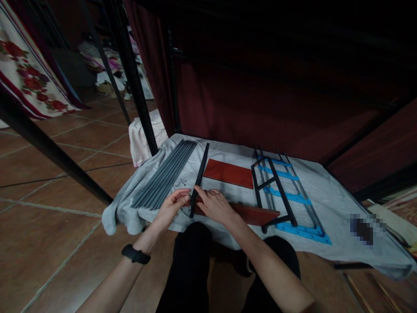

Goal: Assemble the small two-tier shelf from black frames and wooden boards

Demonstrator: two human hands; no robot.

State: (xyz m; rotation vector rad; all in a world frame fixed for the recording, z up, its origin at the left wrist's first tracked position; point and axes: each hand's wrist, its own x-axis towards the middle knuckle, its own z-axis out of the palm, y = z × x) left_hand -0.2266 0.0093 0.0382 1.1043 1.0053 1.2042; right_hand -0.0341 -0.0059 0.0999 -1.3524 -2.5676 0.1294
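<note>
My left hand (pixel 173 206) is beside the left edge of a black metal bar (pixel 200 169). Its thumb and fingers are pinched together; whatever they hold is too small to make out. From the other side, my right hand (pixel 215 205) grips the near part of the same bar, with its thumb and index finger against it. Under and beside my right hand, a long reddish-brown board (pixel 250 214) meets the bar's near end and extends to a black metal frame (pixel 276 187). A second reddish-brown board (pixel 228 173) lies flat behind. Small screws (pixel 180 182) lie left of the bar.
Grey tubes (pixel 164 174) lie in a row on the grey cloth (pixel 224 150) at the left. Blue brackets with dark rods (pixel 293 198) lie at the right, near a pixelated patch. Black posts (pixel 135 78) stand at the left, and a dark red curtain (pixel 247 108) hangs behind.
</note>
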